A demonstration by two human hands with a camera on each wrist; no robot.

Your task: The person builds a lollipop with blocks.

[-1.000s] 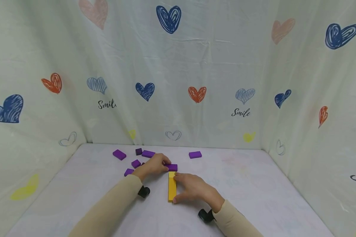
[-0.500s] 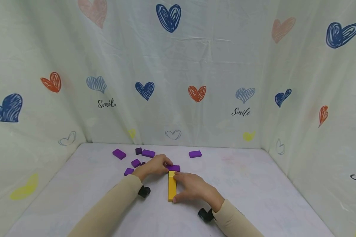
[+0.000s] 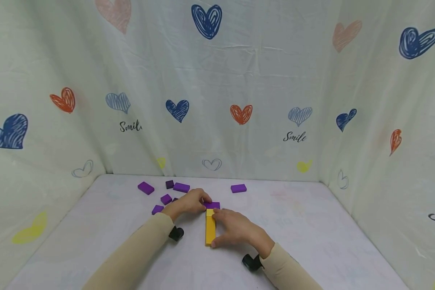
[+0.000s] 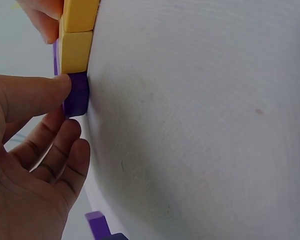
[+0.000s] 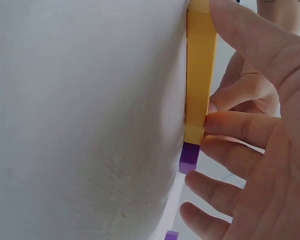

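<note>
A person works with both bare hands on a white table (image 3: 311, 241), and three blocks meet in the middle of it. The long yellow block (image 3: 210, 233) points away from the person; at its far end touches a short, paler yellow block (image 3: 210, 212), and across the far end of this one lies a purple block (image 3: 212, 206), so together they look like a letter T.

The left hand (image 3: 190, 200) pinches the purple block near its left end, with the thumb on the near side; its other visible fingers are bent loosely below. The right hand (image 3: 237, 230) has its thumb and fingers spread widely: the thumb touches the near end of the long yellow block and the forefinger rests at the short one, both from the right side. Whether its last two fingers touch anything, I cannot tell.

To the left of the hands are scattered more purple blocks (image 3: 146, 188) and a dark block (image 3: 169, 184); another dark piece (image 3: 175, 199) is partly hidden behind the left hand. One purple piece (image 3: 238, 188) lies alone at the right, near the back edge. Behind hangs a pale curtain (image 3: 264, 149) with drawn hearts and the word "Smile".
</note>
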